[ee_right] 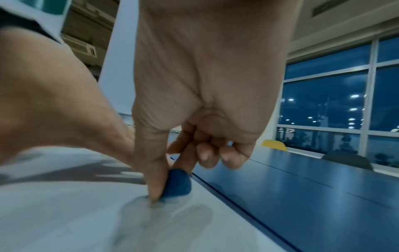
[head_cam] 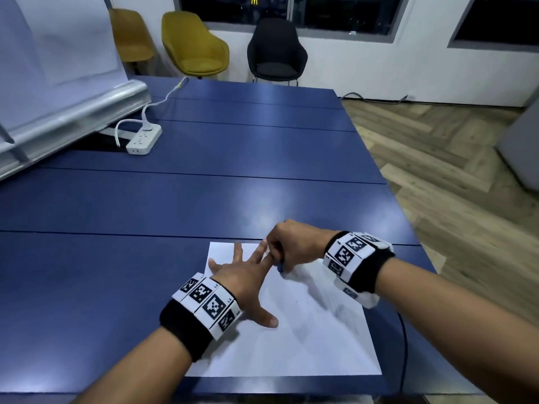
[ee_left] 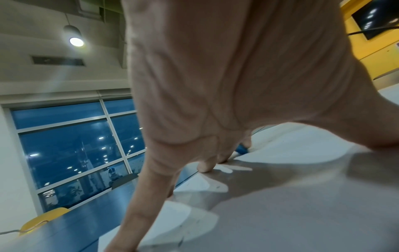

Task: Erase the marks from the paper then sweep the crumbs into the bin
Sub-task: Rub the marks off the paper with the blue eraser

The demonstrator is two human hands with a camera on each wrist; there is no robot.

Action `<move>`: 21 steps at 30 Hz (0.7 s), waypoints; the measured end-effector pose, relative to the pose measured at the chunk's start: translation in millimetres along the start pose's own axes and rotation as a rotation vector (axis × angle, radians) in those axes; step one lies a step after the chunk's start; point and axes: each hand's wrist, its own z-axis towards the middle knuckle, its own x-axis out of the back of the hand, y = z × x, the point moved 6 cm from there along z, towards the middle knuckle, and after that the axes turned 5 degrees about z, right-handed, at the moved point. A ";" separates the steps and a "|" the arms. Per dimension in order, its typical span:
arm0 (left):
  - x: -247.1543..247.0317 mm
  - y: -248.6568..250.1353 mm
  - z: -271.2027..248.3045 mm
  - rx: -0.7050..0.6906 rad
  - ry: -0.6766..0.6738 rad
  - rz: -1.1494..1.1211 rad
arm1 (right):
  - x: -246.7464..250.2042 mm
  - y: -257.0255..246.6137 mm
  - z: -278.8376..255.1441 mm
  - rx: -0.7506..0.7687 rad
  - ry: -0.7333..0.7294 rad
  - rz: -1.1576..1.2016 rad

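A white sheet of paper point(head_cam: 306, 339) lies on the blue table point(head_cam: 204, 199) near its front edge. My left hand point(head_cam: 248, 275) lies flat on the paper's upper left part, fingers spread and straight, pressing it down. My right hand point(head_cam: 288, 246) pinches a small blue eraser point(head_cam: 280, 268) between thumb and fingers and holds its end against the paper near the top edge, just right of the left fingertips. The right wrist view shows the eraser point(ee_right: 178, 185) touching the paper point(ee_right: 75, 213) beside faint grey marks point(ee_right: 172, 216). The eraser point(ee_left: 241, 150) shows behind my left fingers point(ee_left: 205, 165).
A white power strip point(head_cam: 144, 139) with its cable sits at the table's back left, beside a leaning whiteboard frame point(head_cam: 73, 112). Yellow chairs point(head_cam: 195, 45) and a black chair point(head_cam: 275, 51) stand beyond the table. Wooden floor point(head_cam: 452, 170) lies to the right. No bin is in view.
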 end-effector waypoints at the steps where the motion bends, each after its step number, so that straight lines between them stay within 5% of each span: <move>1: -0.1 0.4 0.4 0.005 -0.003 0.008 | 5.9 3.7 3.6 -0.021 0.047 -0.001; 3: -0.5 1.1 1.1 0.012 -0.007 0.015 | 7.1 2.4 3.8 -0.006 0.086 -0.022; 7: 0.9 0.7 -0.7 0.006 0.010 0.021 | -14.6 -8.0 -7.3 0.075 -0.097 -0.009; 12: 2.6 1.8 -0.8 0.033 0.011 0.036 | 7.3 13.0 -1.5 -0.025 0.090 -0.021; 16: 1.7 1.5 -0.9 0.026 0.000 0.020 | -12.9 0.4 -19.8 0.066 -0.076 -0.033; 21: 1.3 1.7 0.6 0.039 0.004 0.045 | 11.3 12.4 -17.1 0.031 0.135 -0.157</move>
